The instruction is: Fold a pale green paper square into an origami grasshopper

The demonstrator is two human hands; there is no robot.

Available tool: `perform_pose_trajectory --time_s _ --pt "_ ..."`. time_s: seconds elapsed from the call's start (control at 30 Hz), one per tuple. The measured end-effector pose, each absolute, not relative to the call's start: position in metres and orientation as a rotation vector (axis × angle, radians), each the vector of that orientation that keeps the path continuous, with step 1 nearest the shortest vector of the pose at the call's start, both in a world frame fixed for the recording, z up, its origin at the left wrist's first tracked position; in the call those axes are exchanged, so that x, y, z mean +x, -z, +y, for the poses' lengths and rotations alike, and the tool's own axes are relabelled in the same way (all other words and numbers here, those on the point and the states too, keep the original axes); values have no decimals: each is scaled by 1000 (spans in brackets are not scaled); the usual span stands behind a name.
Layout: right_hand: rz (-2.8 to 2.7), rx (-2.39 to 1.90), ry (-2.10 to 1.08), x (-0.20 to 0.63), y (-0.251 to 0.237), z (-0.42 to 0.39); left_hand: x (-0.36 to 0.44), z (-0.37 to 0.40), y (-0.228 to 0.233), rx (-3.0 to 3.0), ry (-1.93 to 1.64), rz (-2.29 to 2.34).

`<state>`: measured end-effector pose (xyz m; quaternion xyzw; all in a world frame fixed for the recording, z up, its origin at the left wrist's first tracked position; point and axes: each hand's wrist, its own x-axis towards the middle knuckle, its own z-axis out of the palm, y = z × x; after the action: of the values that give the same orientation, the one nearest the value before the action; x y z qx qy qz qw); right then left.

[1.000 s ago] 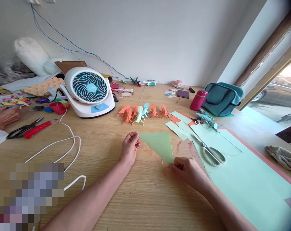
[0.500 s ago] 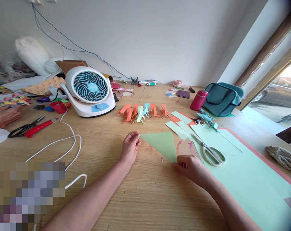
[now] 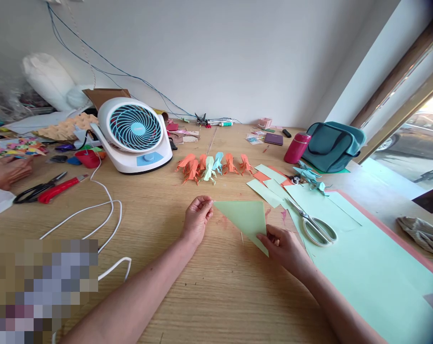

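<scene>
Left hand: your left hand point(image 3: 196, 220) pinches the left tip of the green paper triangle point(image 3: 245, 219), fingers closed on it.
Right hand: your right hand point(image 3: 286, 248) clamps the triangle's lower right corner between thumb and fingers.
Triangle: it is folded and held flat just over the wooden table point(image 3: 216, 291), stretched between your two hands.
Near right: white-handled scissors point(image 3: 314, 225) lie on the large mint sheet point(image 3: 363, 267), just beside your right hand, blades pointing away from you.
Ahead: a row of folded paper figures point(image 3: 212, 166), orange and pale blue, stands beyond the triangle; cut paper pieces point(image 3: 268, 184) lie to its right.
Containers: the teal bag point(image 3: 331, 145) sits closed, contents hidden; a red bottle point(image 3: 296, 147) stands capped, touching its left side.
Left side: the white desk fan point(image 3: 133, 136) faces you, its white cable point(image 3: 101, 215) looping over the table.
Far left: another person's hand point(image 3: 6, 169) rests near black scissors point(image 3: 37, 188) and a red-handled cutter point(image 3: 58, 188).
</scene>
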<state>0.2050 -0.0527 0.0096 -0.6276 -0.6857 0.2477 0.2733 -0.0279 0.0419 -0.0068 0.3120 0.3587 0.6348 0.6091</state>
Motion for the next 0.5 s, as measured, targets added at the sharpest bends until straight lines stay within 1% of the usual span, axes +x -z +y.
perform_pose_trajectory --time_s 0.27,0.5 --pt "-1771 -1525 -376 204 -8 -55 -29 42 10 755 -1446 853" --pt "-1735 -1370 -298 203 -12 -59 -26 36 7 881 -1398 879"
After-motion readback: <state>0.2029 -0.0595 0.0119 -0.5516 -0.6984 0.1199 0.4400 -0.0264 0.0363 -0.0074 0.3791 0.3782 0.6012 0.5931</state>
